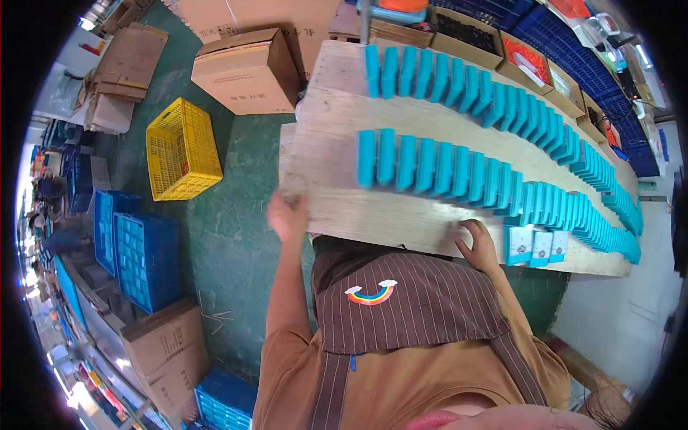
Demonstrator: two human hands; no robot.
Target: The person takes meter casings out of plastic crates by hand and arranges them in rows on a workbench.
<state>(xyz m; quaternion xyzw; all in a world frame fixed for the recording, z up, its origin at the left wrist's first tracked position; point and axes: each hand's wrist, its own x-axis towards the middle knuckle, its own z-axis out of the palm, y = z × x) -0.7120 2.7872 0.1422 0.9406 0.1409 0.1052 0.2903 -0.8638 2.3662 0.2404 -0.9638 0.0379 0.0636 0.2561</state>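
Note:
My left hand (289, 218) is at the near left corner of the wooden table (337, 93), smeared by motion, so its fingers are hard to read. At the front edge, my right hand (479, 244) rests with thumb and fingers apart, holding nothing. Two long rows of turquoise boxes stand on edge across the tabletop: a front row (444, 170) and a back row (473, 91). Just right of my right hand lie three boxes (539, 246) with white printed faces, close to the table's edge.
Cardboard bins with black parts (466, 34) and red parts (527, 61) line the table's far side. A yellow crate (185, 147) sits on the green floor to the left, near a large carton (247, 75). Blue crates (147, 258) stand farther left.

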